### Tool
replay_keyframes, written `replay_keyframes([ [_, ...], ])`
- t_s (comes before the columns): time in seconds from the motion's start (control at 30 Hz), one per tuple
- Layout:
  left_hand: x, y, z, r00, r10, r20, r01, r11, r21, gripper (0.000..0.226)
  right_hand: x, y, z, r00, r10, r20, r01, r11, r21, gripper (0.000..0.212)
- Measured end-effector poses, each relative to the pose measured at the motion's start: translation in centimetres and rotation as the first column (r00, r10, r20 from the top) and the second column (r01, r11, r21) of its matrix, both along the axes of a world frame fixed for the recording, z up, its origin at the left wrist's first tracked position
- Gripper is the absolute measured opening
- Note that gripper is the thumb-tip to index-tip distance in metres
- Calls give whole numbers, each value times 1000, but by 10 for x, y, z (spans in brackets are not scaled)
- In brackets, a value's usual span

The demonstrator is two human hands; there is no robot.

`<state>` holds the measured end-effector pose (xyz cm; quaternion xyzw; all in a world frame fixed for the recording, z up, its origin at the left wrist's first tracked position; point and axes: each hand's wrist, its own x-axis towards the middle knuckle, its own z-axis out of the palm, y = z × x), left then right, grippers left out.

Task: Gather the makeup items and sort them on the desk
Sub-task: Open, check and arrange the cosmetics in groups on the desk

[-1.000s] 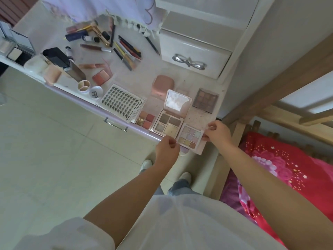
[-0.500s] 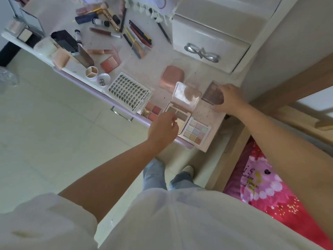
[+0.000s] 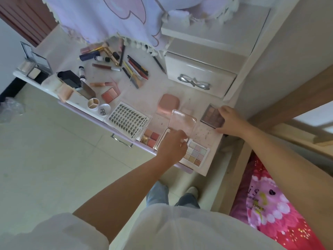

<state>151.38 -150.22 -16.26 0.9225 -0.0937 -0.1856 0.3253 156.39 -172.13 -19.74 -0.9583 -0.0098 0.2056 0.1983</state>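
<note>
**Palettes crowd the desk's near corner**

The right hand [image 3: 232, 121] grips a brown eyeshadow palette [image 3: 211, 115] near the desk [image 3: 207, 131] edge. The left hand [image 3: 172, 147] pinches the mirrored palette [image 3: 182, 121]; a pastel palette [image 3: 195, 153] lies just beside it, at the rim.

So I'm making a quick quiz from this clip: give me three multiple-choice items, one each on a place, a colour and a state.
1. Where is the brown eyeshadow palette?
A. far right of the desk
B. on the floor
C. in the drawer

2. What colour is the closed square compact?
A. black
B. pink
C. green

3. What is the right hand doing?
A. hanging idle
B. holding a pencil
C. holding the brown palette's edge

Answers: 1 A, it lies by the desk's right edge; 2 B, its lid is plainly pink; 3 C, fingers curl around the palette's right side.
</note>
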Motion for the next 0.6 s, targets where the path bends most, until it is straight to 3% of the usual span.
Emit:
replay_keyframes([
  [0.2,-3,9,-2,1000,-1,1,1,1000,-11,21,-3,-7,11,995,-77,64,76,997,22,59],
  [0.3,2,11,4,998,-14,-60,10,998,-64,23,-17,-7,36,974,-188,126,157,963,219,43],
  [0.43,35,5,44,951,-122,-284,58,972,-226,58,-39,1,85,981,-147,128,73,884,461,44],
  [0.5,52,-3,73,937,-168,-307,56,938,-343,72,-46,7,112,984,-122,133,29,835,549,43],
  [0.6,61,-12,107,925,-242,-292,82,878,-471,75,-53,14,150,982,-83,168,-35,801,598,46],
])
